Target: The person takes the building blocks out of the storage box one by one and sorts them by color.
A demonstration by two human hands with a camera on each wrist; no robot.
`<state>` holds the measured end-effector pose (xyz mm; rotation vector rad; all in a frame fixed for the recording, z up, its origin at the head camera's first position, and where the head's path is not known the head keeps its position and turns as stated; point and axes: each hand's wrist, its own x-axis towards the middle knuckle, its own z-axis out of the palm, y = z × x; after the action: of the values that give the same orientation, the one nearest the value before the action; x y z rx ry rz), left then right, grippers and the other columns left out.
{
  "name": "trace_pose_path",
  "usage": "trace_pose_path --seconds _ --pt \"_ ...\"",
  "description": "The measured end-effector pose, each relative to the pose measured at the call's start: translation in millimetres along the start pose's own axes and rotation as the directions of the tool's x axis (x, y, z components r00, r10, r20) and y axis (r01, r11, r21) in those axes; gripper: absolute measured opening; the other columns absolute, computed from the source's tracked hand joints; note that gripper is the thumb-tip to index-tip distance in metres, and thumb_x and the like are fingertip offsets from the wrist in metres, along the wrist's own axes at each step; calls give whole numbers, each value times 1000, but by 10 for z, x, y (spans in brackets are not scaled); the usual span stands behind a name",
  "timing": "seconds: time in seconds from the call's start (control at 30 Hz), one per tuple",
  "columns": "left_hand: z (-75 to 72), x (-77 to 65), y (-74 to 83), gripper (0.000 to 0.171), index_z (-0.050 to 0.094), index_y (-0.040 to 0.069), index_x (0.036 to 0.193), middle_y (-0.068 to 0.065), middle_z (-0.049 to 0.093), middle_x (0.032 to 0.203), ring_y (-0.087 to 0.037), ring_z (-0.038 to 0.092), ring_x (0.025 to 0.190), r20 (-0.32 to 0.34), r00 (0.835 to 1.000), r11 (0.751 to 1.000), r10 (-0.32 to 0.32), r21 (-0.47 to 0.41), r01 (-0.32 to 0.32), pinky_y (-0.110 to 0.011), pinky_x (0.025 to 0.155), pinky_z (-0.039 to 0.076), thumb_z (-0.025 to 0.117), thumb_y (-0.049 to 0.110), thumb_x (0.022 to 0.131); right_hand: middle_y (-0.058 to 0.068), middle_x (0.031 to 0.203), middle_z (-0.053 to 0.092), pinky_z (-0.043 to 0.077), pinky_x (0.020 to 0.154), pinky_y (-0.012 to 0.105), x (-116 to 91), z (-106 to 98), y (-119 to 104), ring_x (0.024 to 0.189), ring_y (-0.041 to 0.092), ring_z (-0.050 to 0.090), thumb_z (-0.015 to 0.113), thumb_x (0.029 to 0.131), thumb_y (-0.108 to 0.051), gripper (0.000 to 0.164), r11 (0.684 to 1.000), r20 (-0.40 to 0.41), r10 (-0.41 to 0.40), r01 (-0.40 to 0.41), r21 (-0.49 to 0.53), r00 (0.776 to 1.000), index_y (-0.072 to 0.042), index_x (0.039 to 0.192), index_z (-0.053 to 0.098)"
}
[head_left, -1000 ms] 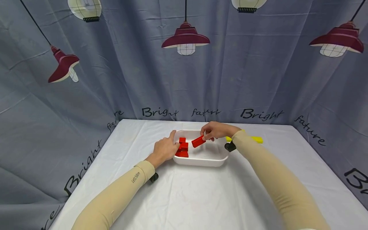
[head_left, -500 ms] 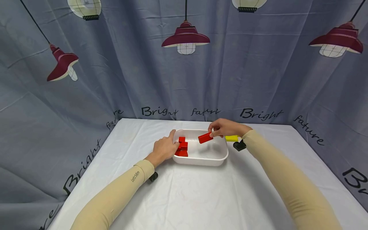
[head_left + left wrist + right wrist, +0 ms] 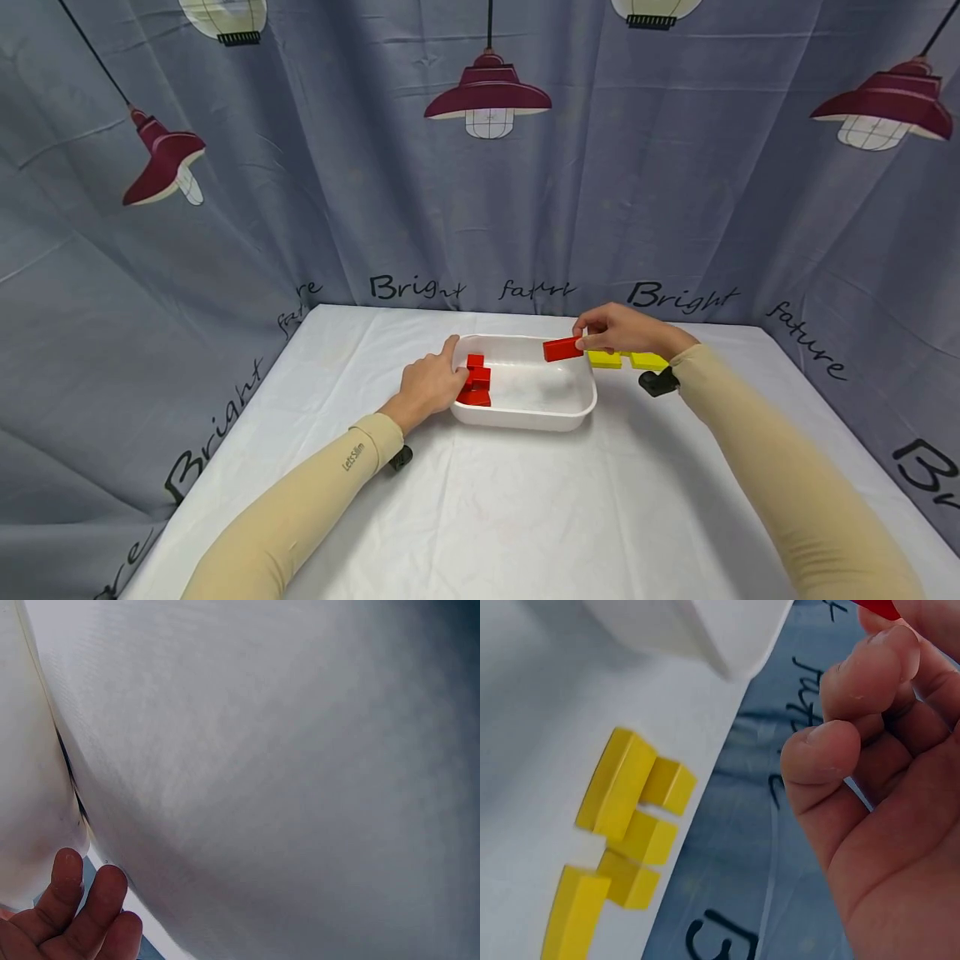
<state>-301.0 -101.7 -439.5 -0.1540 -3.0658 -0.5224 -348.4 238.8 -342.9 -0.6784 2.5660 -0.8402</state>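
Observation:
My left hand (image 3: pixel 427 383) holds the left end of a white plastic basin (image 3: pixel 525 418), thumb over the rim; in the left wrist view its fingers (image 3: pixel 105 900) lie against the outer wall. My right hand (image 3: pixel 626 327) pinches one end of a red block (image 3: pixel 561 349) between thumb and fingers, up at the basin's back right corner. Only a red sliver of that block (image 3: pixel 876 606) shows in the right wrist view. Inside the basin, several red blocks (image 3: pixel 480 377) are gathered at the left end, partly hidden by the left thumb.
Several yellow blocks (image 3: pixel 615 784) lie on the white-covered table (image 3: pixel 540 508), just right of the basin and below the right hand in the head view. A grey-blue curtain (image 3: pixel 375 192) with printed lamps and lettering hangs behind and at both sides.
My right hand has carried the red block rightward and slightly back, from over the basin's middle to its back right corner. More yellow blocks show now. The left hand has stayed put.

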Motion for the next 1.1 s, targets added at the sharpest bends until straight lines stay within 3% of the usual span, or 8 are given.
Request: trace_pose_path --seconds 0.23,0.57,0.8,1.1 --pt "-3 -1 4 63 30 22 156 -14 72 95 -30 68 79 -2 1000 1000 2 -4 -2 -45 73 54 44 39 97 5 71 51 43 59 32 -173 -58 159 61 21 49 69 95 -26 25 999 -37 29 -28 23 999 -7 112 68" --pt "7 10 9 64 28 21 157 -7 66 79 -26 64 73 18 1000 1000 -19 -9 19 -43 75 53 44 40 97 4 67 50 40 59 31 -364 -100 372 60 19 47 68 96 -29 28 994 -57 108 -106 31 992 -7 114 66" --pt "14 20 -10 64 29 21 156 -10 70 88 -27 65 76 14 1000 1000 -13 -13 13 -44 75 53 44 40 97 3 68 51 40 60 31 -465 -48 562 62 21 49 68 95 -34 32 983 -57 176 -172 58 983 -8 115 64" --pt "8 21 -7 63 29 21 156 -9 68 84 -26 65 75 7 1000 1000 -8 -12 8 -44 74 54 44 39 97 2 67 47 39 60 33 -583 -20 788 59 18 46 67 96 -34 34 980 -52 180 -174 96 982 -6 114 62"
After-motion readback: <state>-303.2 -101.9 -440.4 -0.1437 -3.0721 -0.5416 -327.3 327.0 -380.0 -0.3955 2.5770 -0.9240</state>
